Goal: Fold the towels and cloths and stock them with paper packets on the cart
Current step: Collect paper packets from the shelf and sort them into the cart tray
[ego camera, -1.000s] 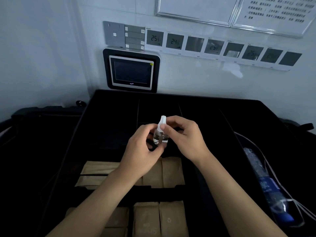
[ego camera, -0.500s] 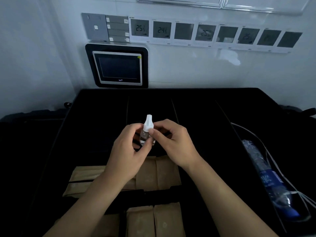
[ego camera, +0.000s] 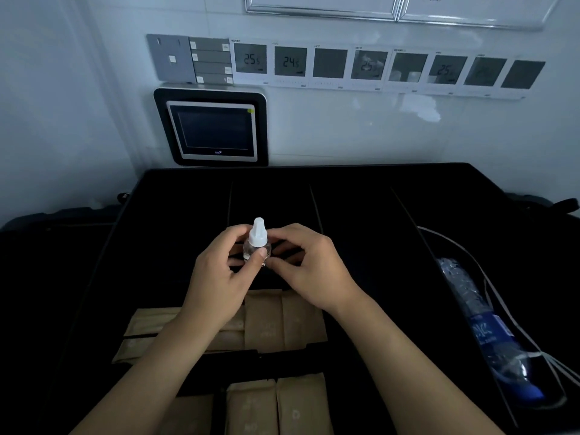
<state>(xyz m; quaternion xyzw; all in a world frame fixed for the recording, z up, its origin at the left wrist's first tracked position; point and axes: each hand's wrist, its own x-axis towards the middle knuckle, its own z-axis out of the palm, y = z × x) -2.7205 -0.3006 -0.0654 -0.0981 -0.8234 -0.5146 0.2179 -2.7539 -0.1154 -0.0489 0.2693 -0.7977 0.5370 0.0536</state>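
Brown paper packets (ego camera: 284, 320) are lying flat in rows in the near compartments of the black divided cart tray (ego camera: 361, 196), directly under the person's forearms. Above them, a small clear glass bottle with a white pointed cap (ego camera: 256, 243) is being held upright between both hands over the dark middle compartments.

The left hand (ego camera: 216, 277) is gripping the bottle's body, thumb pressing across its front. The right hand (ego camera: 309, 271) is curling in from the other side, fingertips pinching at the bottle near the cap.

Both forearms are reaching forward and converging, wrists bent slightly inward.

Risk, as I judge it: the grip is fingertip-only on smooth glass, so a twist at the cap could be slipping the bottle loose, dropping it onto the packets and wetting the paper.

A crumpled plastic water bottle (ego camera: 489, 331) is lying in the right side channel.
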